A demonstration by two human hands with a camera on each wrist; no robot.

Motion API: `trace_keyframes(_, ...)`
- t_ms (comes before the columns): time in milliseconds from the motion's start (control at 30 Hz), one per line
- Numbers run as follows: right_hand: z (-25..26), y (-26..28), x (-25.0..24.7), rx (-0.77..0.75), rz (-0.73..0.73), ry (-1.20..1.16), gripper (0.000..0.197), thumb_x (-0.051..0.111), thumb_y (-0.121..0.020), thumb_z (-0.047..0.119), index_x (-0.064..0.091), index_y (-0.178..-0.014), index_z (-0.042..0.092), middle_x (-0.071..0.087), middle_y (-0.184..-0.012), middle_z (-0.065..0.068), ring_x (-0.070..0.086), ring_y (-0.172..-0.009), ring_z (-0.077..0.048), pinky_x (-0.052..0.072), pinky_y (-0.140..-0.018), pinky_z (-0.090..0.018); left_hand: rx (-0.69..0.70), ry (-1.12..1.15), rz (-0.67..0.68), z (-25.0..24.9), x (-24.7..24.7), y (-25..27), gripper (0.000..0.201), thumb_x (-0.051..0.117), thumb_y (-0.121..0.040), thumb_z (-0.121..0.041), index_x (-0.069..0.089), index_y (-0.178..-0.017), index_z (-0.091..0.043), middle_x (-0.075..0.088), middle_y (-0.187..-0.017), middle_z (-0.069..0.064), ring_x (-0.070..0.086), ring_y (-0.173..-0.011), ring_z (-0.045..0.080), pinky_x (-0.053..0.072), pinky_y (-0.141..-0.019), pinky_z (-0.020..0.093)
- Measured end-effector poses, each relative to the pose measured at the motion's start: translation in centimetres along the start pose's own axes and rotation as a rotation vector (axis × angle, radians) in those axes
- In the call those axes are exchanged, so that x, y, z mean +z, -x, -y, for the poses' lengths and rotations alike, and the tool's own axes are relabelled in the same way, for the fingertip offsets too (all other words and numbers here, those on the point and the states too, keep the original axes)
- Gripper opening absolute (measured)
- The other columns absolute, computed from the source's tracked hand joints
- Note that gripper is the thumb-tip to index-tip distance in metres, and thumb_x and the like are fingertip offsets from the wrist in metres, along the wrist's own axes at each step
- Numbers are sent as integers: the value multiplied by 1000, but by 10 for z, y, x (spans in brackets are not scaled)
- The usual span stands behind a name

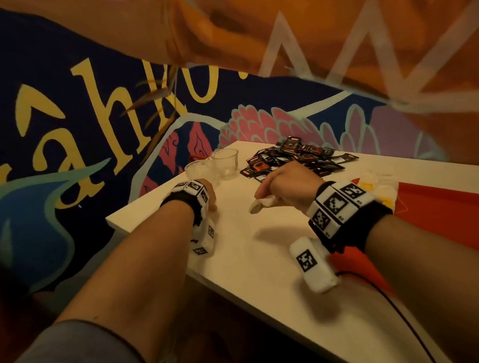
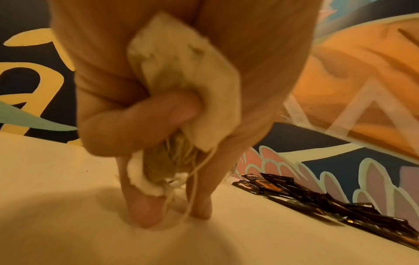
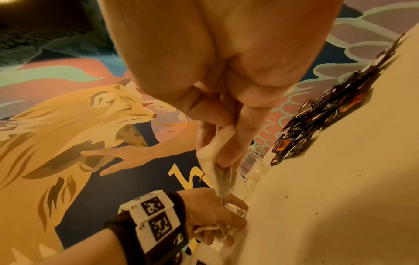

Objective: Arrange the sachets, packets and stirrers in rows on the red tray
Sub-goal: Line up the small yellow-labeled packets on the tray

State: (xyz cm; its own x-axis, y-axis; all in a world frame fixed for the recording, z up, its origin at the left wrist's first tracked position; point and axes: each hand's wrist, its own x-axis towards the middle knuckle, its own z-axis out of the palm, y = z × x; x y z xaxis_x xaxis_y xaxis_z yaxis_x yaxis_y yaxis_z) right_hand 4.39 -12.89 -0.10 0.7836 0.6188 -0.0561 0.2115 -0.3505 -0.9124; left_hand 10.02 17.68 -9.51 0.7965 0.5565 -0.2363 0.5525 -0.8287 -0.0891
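My left hand (image 1: pixel 209 196) rests near the white table's left edge. In the left wrist view it (image 2: pixel 172 213) grips a bunch of pale tea bags (image 2: pixel 181 71) with loose strings, fingertips touching the tabletop. My right hand (image 1: pixel 265 194) is at the table's middle and pinches one white tea bag (image 1: pixel 258 205), which hangs down from the fingers (image 3: pixel 240 136) in the right wrist view, tea bag (image 3: pixel 221 179). A pile of black sachets (image 1: pixel 295 158) lies just beyond the right hand. The red tray (image 1: pixel 445 213) lies to the right of it.
Two clear plastic cups (image 1: pixel 225 159) stand at the table's far left corner. Pale yellow and white packets (image 1: pixel 373 184) lie at the tray's far corner. A black cable (image 1: pixel 394 306) runs from my right wrist across the table's near edge. A painted wall surrounds the table.
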Motion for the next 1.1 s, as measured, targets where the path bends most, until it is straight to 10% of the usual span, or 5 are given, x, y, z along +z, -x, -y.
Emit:
trace_keyframes(133,-3,1,-3,8,13,-78,29,50,-87,-16,73,-100,-4,70,-100,-13,65,-91,-17,57,-72,-21,-48,-4,-81,-6,-12,52,48,79,-73,-45,65,-110,-17,64,-96,3,64,-93,28,56,-90,44)
trace_keyframes(500,-23,2,-32,-24,34,-37,48,64,-75,-22,76,-87,23,71,-112,-6,65,-108,-24,53,-98,-39,26,310,-113,-39,-44,116,33,72,-88,-28,63,-112,-8,64,-100,7,61,-92,24,52,-81,33)
trace_keyframes(700,-32,14,-60,-46,-104,-235,37,59,-80,-22,73,-98,7,72,-107,-12,70,-98,-22,59,-77,-24,211,1272,108,-99,-67,142,11,61,-95,-16,62,-87,-7,56,-76,10,45,-52,11,35,-45,18)
trace_keyframes(867,-53,22,-91,-97,-232,-339,22,70,-84,-2,72,-107,-1,74,-103,-15,72,-98,-26,57,-91,-35,348,1487,260,-152,-66,160,22,62,-98,-20,64,-107,0,71,-94,17,67,-81,20,47,-45,14)
trace_keyframes(1100,-74,42,-134,-114,-399,-256,6,67,-92,10,67,-91,16,69,-85,-6,63,-75,-17,50,-62,-27,512,1700,350,-202,-60,167,26,57,-96,0,65,-118,-12,72,-93,9,69,-67,14,35,-36,12)
